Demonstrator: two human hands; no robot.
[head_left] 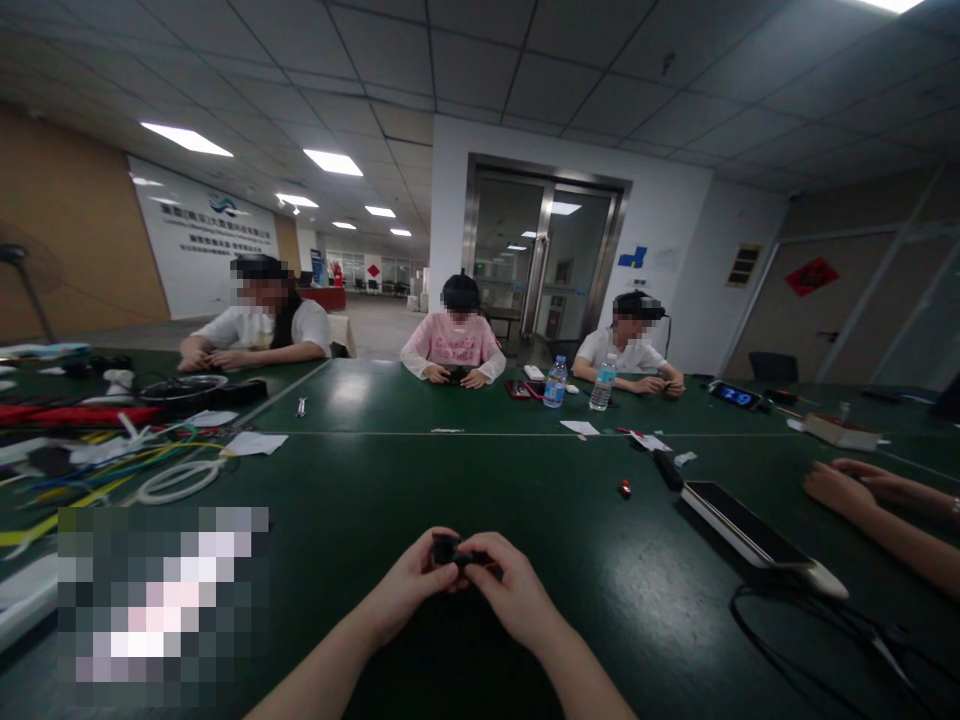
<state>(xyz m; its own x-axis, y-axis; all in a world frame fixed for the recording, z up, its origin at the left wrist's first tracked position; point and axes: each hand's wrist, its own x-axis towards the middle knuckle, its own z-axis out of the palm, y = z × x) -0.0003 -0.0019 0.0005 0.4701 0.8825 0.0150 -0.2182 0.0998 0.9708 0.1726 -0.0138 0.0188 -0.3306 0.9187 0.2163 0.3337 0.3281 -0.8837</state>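
Note:
A small black object (445, 548) is held between my two hands, low in the middle of the head view, over the green table (360, 500). My left hand (416, 583) has its fingers and thumb closed round the left part of it. The thumb and fingers of my right hand (501, 578) pinch its right end. The fingertips of both hands nearly meet. Part of the object is hidden by my fingers, and its exact shape is too small to make out.
Cables (180, 480) and papers lie at the left. Right of my hands are a small red item (625, 488), a white-edged device (750, 525) and black cable. Another person's hands (847, 485) rest at the right. Bottles (556, 383) and three seated people are across the table.

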